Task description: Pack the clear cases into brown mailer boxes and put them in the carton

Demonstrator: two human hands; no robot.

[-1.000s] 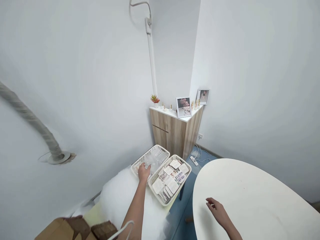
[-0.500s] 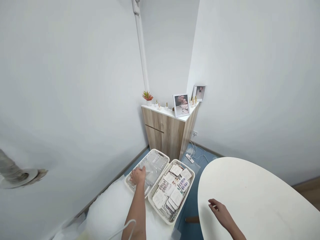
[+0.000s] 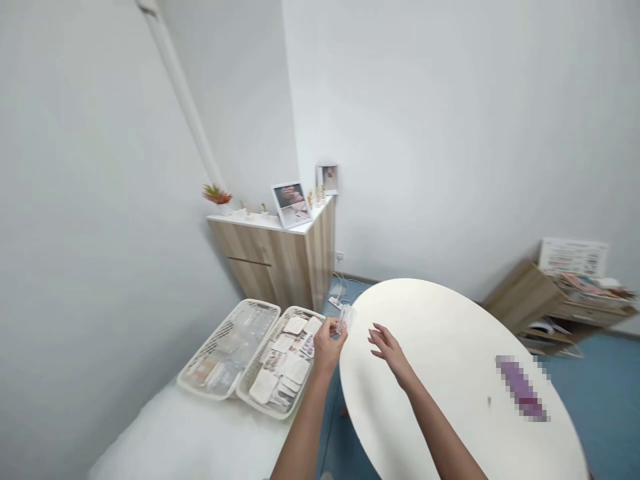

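My left hand point(image 3: 329, 345) is closed on a small clear plastic packet point(image 3: 345, 319), held up by the left edge of the white table point(image 3: 425, 320). Just to its right, my right hand point(image 3: 390, 352) hovers over the tabletop with fingers apart and nothing in them. Left of the hands sits a cream basket point(image 3: 243, 392) of white cards, some showing nail designs. Beside it stands another cream basket point(image 3: 203, 395) with clear plastic packaging inside. What the packet contains is too blurred to make out.
A wood-grain cabinet point(image 3: 280, 267) in the corner bears picture frames point(image 3: 293, 205), a potted plant point(image 3: 219, 195) and small bottles. A pixelated purple item point(image 3: 523, 387) lies on the table's right side. Wooden shelving point(image 3: 565, 303) stands beyond. Cables lie on the blue floor.
My left hand has left the basket of clear packaging and moved right to the table, now holding a clear packet. My right hand has come up toward it. The view has swung right.
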